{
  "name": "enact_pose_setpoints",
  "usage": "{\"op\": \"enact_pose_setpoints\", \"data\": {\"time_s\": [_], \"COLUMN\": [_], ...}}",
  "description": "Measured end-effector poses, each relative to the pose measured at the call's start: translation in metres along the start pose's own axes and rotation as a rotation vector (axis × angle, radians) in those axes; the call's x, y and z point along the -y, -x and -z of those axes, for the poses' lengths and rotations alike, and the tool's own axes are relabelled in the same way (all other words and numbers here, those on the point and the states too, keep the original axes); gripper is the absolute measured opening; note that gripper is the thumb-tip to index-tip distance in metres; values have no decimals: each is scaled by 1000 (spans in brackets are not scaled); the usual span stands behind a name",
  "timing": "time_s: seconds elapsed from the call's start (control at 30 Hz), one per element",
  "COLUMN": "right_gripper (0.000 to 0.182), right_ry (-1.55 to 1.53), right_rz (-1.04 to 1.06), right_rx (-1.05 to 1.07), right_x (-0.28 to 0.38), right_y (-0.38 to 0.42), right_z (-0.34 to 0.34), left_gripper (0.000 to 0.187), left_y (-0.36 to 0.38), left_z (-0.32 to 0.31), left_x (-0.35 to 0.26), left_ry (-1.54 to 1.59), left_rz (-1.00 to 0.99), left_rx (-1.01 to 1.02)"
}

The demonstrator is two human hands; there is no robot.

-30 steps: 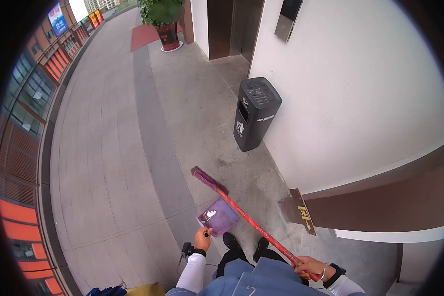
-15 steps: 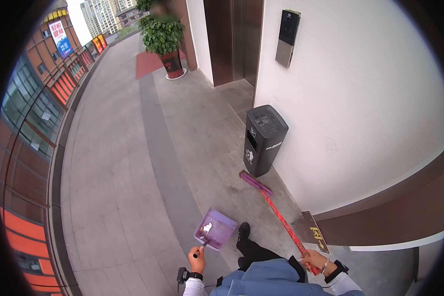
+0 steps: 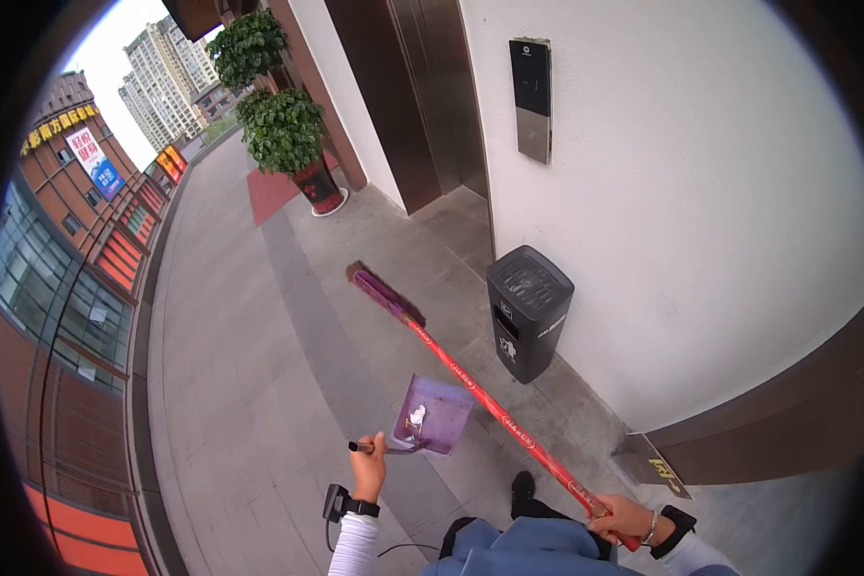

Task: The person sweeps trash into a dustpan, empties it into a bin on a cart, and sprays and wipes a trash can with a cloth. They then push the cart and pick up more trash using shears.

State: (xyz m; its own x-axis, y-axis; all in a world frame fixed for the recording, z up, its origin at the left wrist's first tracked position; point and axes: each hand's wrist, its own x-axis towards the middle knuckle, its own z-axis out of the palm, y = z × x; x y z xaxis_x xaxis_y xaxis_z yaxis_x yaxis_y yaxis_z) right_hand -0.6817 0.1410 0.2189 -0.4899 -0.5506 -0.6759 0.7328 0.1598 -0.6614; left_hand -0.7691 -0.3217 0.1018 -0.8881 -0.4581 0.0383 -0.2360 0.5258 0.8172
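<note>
My left hand [image 3: 368, 468] is closed around the dark handle of a purple dustpan [image 3: 451, 408]. Crumpled white litter [image 3: 417, 417] and some darker bits lie in the pan. My right hand [image 3: 619, 518] grips the lower end of a broom's red handle [image 3: 490, 403], which slants up and to the left across the view. At its far end the purple broom head [image 3: 384, 294], with dark brown bristles, is over the grey paving. The handle overlaps the dustpan's right corner in this view.
A black litter bin [image 3: 528, 317] stands by the white wall [image 3: 662, 192]. Beyond it are a dark metal doorway [image 3: 422, 106] and a potted plant [image 3: 319, 187] beside a red mat [image 3: 267, 197]. A floor sign [image 3: 655, 466] lies at the wall's base. A low kerb borders the walkway's left.
The broom head has swung left and forward, away from the bin's foot. My left hand has risen with the dustpan, whose handle now points left. The camera view has tilted up.
</note>
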Motion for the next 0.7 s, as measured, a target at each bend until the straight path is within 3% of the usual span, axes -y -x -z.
{"op": "enact_pose_setpoints", "data": {"time_s": [0.03,0.07,0.13,0.33,0.47,0.7], "right_gripper": [19,19,27,31,30,29], "right_ry": [267,245,858,809,767,585], "right_rz": [23,38,223,51,3,35], "right_rx": [-112,-133,-732,-1192,-1316,-1049], "right_x": [-5,-21,-61,-105,-134,-143], "right_y": [5,9,18,38,5,-30], "right_z": [-9,-11,-20,-128,-172,-250], "left_gripper": [33,34,35,36,37,35], "left_y": [-22,-41,-78,-148,-169,-183], "left_z": [3,6,13,20,20,6], "left_x": [-12,-23,-50,-126,-160,-189], "left_ry": [25,47,57,110,146,126], "left_rz": [-48,-97,-187,-403,-451,-417], "left_rx": [22,47,86,191,227,277]}}
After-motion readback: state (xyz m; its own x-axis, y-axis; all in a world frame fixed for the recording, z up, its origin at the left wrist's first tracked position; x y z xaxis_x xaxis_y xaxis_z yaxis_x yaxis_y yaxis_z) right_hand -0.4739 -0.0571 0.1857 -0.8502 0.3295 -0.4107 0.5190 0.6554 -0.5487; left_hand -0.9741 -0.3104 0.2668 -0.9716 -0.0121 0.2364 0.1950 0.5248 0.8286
